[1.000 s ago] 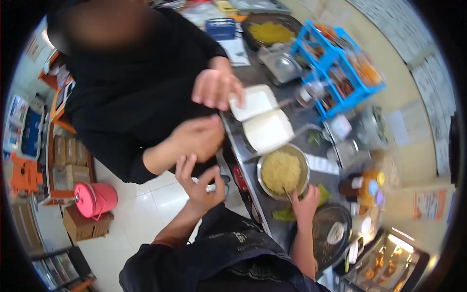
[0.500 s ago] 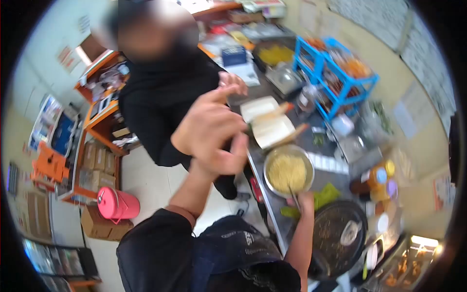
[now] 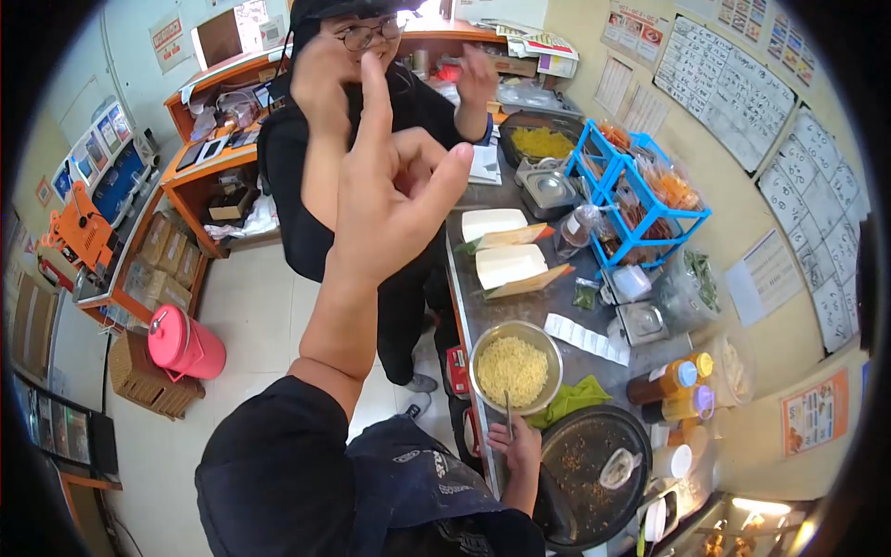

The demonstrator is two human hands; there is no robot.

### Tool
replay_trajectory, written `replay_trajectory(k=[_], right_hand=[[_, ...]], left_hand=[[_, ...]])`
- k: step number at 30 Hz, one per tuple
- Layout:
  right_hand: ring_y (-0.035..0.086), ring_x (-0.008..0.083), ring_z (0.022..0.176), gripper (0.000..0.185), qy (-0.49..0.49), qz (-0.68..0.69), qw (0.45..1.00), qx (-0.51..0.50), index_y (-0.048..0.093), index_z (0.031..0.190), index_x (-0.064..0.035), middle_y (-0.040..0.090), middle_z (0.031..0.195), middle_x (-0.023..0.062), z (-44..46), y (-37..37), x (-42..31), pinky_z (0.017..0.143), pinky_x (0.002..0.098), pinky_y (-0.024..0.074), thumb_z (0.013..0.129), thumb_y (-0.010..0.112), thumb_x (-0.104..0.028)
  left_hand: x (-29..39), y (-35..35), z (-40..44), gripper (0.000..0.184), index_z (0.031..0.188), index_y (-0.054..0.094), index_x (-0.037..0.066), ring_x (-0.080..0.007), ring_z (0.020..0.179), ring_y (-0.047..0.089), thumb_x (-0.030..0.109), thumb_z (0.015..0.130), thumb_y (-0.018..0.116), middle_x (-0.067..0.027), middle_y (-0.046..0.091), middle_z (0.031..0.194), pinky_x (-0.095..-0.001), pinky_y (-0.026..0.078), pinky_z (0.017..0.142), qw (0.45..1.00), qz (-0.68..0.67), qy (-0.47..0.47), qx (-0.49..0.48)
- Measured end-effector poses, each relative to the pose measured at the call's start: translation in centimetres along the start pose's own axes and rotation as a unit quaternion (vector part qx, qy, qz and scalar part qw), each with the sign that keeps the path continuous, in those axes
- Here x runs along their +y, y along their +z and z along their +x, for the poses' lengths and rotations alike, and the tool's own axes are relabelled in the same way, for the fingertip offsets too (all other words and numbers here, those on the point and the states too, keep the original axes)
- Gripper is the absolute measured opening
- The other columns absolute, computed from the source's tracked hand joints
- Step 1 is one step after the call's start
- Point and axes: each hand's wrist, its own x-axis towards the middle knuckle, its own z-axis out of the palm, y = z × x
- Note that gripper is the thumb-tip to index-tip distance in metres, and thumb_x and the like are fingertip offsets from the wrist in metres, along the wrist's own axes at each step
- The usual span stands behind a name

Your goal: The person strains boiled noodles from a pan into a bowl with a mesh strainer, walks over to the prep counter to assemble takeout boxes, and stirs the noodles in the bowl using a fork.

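Observation:
My left hand (image 3: 394, 186) is raised in front of the other person, index finger pointing up, thumb out and the other fingers curled, with nothing in it. Down at the counter's edge, my right hand (image 3: 518, 444) holds the handle of a metal spoon (image 3: 509, 414). The spoon's far end is in the yellow noodle-like or rice-like food (image 3: 512, 371) inside a steel bowl (image 3: 555, 369). A green cloth (image 3: 574, 399) lies beside the bowl, next to a dark round pan (image 3: 594, 478). Beyond the bowl stands an open white takeaway box (image 3: 510, 266).
Across from me a person in black (image 3: 311, 176) has both hands raised near the head. Blue racks (image 3: 640, 190) of packets, sauce bottles (image 3: 673, 378) and a paper strip (image 3: 587, 339) are on the counter (image 3: 483, 320). A pink bucket (image 3: 186, 343) stands at the left.
My left hand has risen, and its index finger has straightened upward. The other person's hands have moved from the counter area up beside the head. The view has tilted up.

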Motion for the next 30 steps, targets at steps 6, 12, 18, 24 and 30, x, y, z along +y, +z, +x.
replay_trajectory(k=[6, 12, 18, 24, 30], right_hand=[[0.064, 0.0312, 0.06, 0.05, -0.128, -0.253, 0.954, 0.097, 0.041, 0.111, 0.0038, 0.064, 0.079, 0.0223, -1.9, 1.4, -2.2, 0.048, 0.0389, 0.0525, 0.083, 0.064, -0.031], [0.062, 0.0402, 0.083, 0.022, -0.213, -0.631, 0.728, 0.164, 0.064, 0.084, 0.0023, 0.064, 0.085, 0.0251, -1.6, 3.4, -5.6, 0.074, 0.0472, 0.0483, 0.077, 0.057, -0.018], [0.062, 0.0407, 0.085, 0.022, -0.162, -0.666, 0.706, 0.178, 0.066, 0.08, 0.0019, 0.064, 0.086, 0.0255, -1.5, 4.6, -7.3, 0.074, 0.0477, 0.0486, 0.073, 0.055, -0.015], [0.062, 0.0408, 0.085, 0.025, -0.172, -0.656, 0.709, 0.191, 0.066, 0.084, 0.0017, 0.064, 0.085, 0.0249, -1.1, 4.3, -5.9, 0.075, 0.0468, 0.0487, 0.074, 0.056, -0.018], [0.062, 0.0423, 0.081, 0.031, -0.223, -0.65, 0.707, 0.168, 0.063, 0.085, 0.0007, 0.064, 0.082, 0.0253, -1.4, 2.7, -4.4, 0.072, 0.049, 0.0481, 0.077, 0.058, -0.029]], left_hand=[[-1.4, -1.0, -5.4, 0.012, 0.091, 0.066, 0.0, 0.0, 0.052, 0.044, 0.008, 0.081, 0.066, 0.0027, 0.054, 0.058, -0.0164, 0.032, 0.047, 0.986, 0.119, -0.112, 0.015], [-3.3, -3.8, -6.7, 0.009, 0.087, 0.065, -0.001, -0.005, 0.053, 0.05, 0.005, 0.081, 0.066, -0.0012, 0.059, 0.063, -0.0191, 0.039, 0.05, 0.963, 0.241, -0.027, 0.114], [-0.7, -7.9, -3.0, 0.009, 0.092, 0.063, -0.001, -0.0085, 0.067, 0.055, 0.002, 0.085, 0.059, -0.0047, 0.062, 0.082, -0.0209, 0.043, 0.063, 0.928, 0.267, 0.117, 0.232], [-2.1, -8.6, -7.9, 0.006, 0.084, 0.058, -0.002, -0.0141, 0.069, 0.055, 0.001, 0.086, 0.053, -0.0083, 0.059, 0.079, -0.0237, 0.042, 0.064, 0.94, 0.254, 0.057, 0.222], [-2.8, -2.2, -16.4, 0.017, 0.09, 0.066, 0.007, -0.0246, 0.066, 0.058, 0.011, 0.074, 0.065, -0.007, 0.06, 0.073, -0.0347, 0.048, 0.06, 0.961, 0.112, -0.059, -0.245]])
